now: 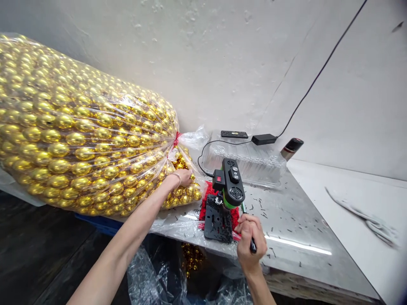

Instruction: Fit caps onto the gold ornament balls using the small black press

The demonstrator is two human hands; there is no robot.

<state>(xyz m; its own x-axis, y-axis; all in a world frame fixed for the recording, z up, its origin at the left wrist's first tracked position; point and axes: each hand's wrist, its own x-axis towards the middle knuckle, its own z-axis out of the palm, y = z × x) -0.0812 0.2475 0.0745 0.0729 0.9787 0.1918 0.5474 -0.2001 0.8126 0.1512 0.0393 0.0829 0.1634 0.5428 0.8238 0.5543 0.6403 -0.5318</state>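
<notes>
The right hand (252, 238) grips a black handle (253, 245), the black machine (233, 183) at its eleven o'clock. The left hand (183, 177) curls at gold balls (183, 197); whether gripping, I cannot tell.

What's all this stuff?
Bag: one, clear, left
Balls: countless, gold, in bag and below table
Machine: one, black, on table
Material: uncounted, red, under machine
Trays: several, clear, behind machine
Adapter: one, black, on trays
Cords: two, black, at adapter
Flat object: one, black, near wall
Bottle: one, dark-topped, beside trays
Scraps: many, black, across table
Table: one, grey, centre
Handle: one, black, in right hand
Left hand: one, bare, at balls
Right hand: one, bare, on handle
</notes>
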